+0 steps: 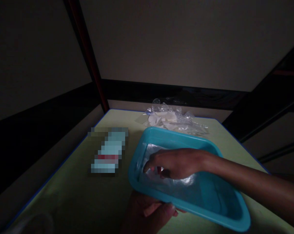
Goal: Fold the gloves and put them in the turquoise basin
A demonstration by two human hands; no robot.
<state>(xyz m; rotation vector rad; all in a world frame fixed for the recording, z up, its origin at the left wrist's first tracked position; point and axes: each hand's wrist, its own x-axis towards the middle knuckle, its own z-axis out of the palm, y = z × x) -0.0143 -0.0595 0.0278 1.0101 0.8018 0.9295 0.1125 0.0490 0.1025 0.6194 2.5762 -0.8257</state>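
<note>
A turquoise plastic tray [218, 195] is tilted above the near part of the table. My left hand [150, 211] grips its near rim, thumb on the outer side and the other fingers partly hidden underneath. Inside the tray lies a flat, shiny clear plastic bag [149, 180]. My right hand [179, 164] reaches in from the right, palm down over the bag. Its fingers are bent but apart, the tips on or just above the plastic; I cannot tell which. No object shows in its grasp.
Crumpled clear plastic bags [165, 118] with white pieces inside lie at the table's back edge. A pixelated pale-blue rectangular item [110, 151] rests on the left. The pale table [73, 185] has a blue edge and stands against dark-trimmed walls. Something pale and blurred shows at bottom left.
</note>
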